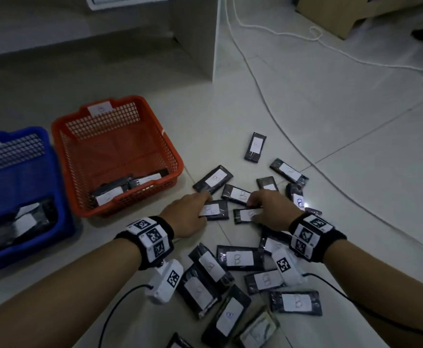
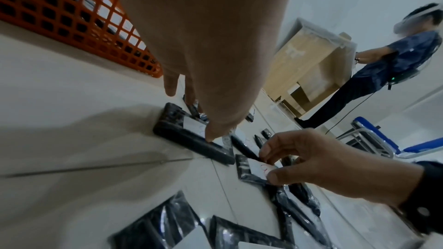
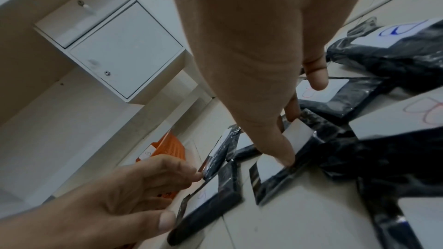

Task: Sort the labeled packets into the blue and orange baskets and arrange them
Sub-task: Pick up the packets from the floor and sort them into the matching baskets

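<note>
Several black packets with white lettered labels lie scattered on the tiled floor. My left hand [image 1: 206, 207] pinches one labeled packet [image 1: 218, 210] by its edges, thumb on the near edge [image 2: 210, 137] and fingers past the far edge. Just to its right, my right hand [image 1: 252, 209] pinches a second packet [image 1: 240, 216] between thumb and fingers, as the left wrist view shows [image 2: 249, 169]. Both packets still lie flat on the floor. The orange basket [image 1: 175, 156] and the blue basket [image 1: 54, 172] stand at the left, each holding a few packets.
More packets [image 1: 238, 257] lie close under my wrists and beyond my hands [image 1: 255, 146]. A white cable [image 1: 268, 101] crosses the floor at the right. A white desk panel [image 1: 213, 46] stands behind. A person [image 2: 383, 67] stands by a cardboard box [image 2: 309, 67].
</note>
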